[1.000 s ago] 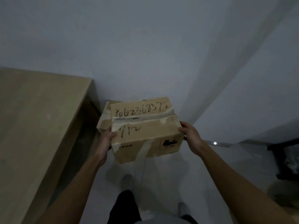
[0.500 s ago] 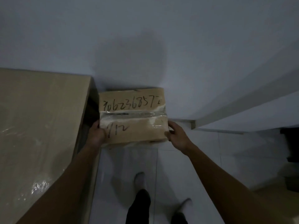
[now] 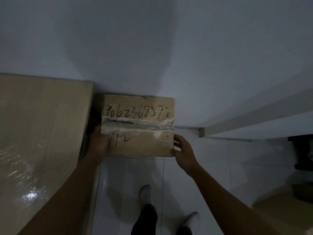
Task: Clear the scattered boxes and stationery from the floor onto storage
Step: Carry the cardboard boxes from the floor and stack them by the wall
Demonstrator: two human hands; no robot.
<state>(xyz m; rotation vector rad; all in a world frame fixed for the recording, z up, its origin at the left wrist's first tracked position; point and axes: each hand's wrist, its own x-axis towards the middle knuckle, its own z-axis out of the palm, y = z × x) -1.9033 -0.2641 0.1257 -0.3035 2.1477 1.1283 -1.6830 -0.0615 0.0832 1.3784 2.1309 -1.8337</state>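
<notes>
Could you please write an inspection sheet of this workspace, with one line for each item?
Surface: pale tiled floor; shiny wooden top at left.
Job's things: taped cardboard box with handwritten digits, held between the wooden top and the wall.
Clutter: nothing seen near the box.
Grippers: left hand grips the box's left edge; right hand holds its right corner.
Cables: nothing seen.
Surroundings: white wall; dark furniture at right; person's socked feet.
</notes>
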